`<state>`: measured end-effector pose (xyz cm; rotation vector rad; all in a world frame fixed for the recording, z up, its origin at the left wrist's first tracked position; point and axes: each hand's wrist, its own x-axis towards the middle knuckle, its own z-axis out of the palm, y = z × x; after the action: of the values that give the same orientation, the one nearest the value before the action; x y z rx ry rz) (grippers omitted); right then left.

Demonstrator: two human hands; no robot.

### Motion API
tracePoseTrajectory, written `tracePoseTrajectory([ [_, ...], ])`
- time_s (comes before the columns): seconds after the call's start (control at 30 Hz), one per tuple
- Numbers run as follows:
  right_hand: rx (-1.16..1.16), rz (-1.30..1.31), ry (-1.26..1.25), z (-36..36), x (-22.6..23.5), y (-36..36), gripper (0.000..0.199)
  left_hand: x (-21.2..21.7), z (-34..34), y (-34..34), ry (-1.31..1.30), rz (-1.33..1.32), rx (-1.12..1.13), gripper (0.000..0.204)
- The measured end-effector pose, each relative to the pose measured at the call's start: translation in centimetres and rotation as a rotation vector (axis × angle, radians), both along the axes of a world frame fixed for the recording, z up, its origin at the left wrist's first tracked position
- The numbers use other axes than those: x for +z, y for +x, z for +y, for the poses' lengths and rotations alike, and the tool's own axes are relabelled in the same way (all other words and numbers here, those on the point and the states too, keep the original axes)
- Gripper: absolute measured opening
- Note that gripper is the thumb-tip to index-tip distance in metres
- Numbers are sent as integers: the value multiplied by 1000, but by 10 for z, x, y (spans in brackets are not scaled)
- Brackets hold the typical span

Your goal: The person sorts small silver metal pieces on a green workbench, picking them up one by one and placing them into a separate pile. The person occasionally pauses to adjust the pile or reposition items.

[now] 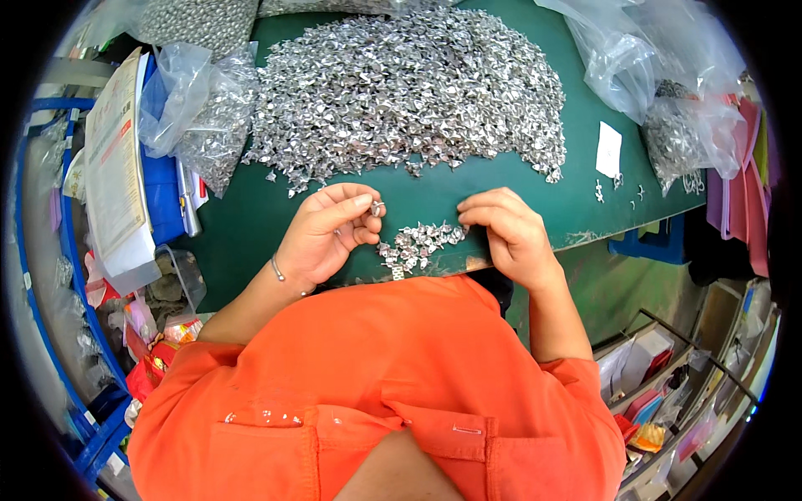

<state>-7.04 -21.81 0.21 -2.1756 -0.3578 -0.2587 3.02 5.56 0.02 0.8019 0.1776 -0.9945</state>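
Note:
Between the thumb and fingers of my left hand (pixel 327 230) is a small silver metal piece (pixel 376 207); its exact kind is too small to make out. My right hand (pixel 510 230) has its fingers bent, with the tips at the right end of a small heap of silver metal pieces (pixel 418 247) near the table's front edge. Whether those fingertips pinch a piece is hidden. Farther back, a large pile of similar shiny pieces (pixel 409 92) spreads over the green table (pixel 334 177).
Clear plastic bags of metal parts (pixel 219 125) stand at the back left, and another bag (pixel 681 138) at the right. A white paper slip (pixel 609 149) lies near loose pieces. Papers (pixel 117 175) and a blue binder (pixel 163 159) sit left; a blue stool (pixel 656 242) is below the table's right side.

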Motion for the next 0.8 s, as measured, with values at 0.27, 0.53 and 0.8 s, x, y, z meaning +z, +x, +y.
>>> tracePoseTrajectory([
  [0.27,65,-125,-331,27,9,43,32,-3,2,-1,14,8,4,14],
  [0.53,-337,-19,153,-27,4,12,22,-1,-1,0,-17,-5,7,14],
  [0.8,-306,-37,70,3,3,6,17,-3,1,0,-23,-11,5,14],
])
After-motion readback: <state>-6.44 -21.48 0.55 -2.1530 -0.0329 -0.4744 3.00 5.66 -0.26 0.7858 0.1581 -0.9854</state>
